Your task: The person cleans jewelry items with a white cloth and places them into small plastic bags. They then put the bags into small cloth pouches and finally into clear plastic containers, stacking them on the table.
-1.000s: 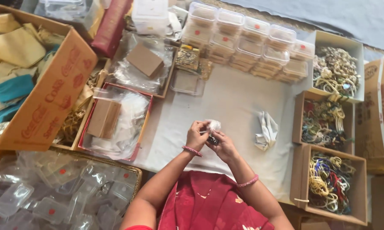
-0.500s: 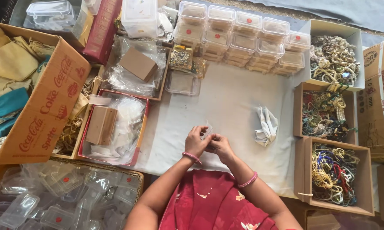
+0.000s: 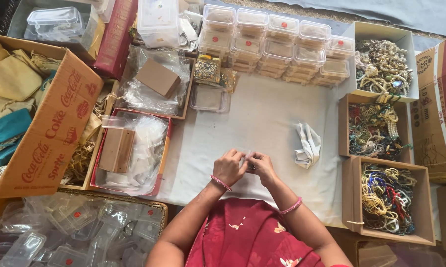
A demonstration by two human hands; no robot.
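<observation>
Both hands hide a small clear packet.

We are seeing a white cloth lying under everything, and our lap is showing a deep red garment with small pale flower prints. A pink bangle is circling each wrist. The clear plastic boxes are carrying small red round stickers on their lids. The big cardboard carton is showing red lettering on brown, holding cream and teal fabric. The beads are glinting cream, green and blue.
</observation>
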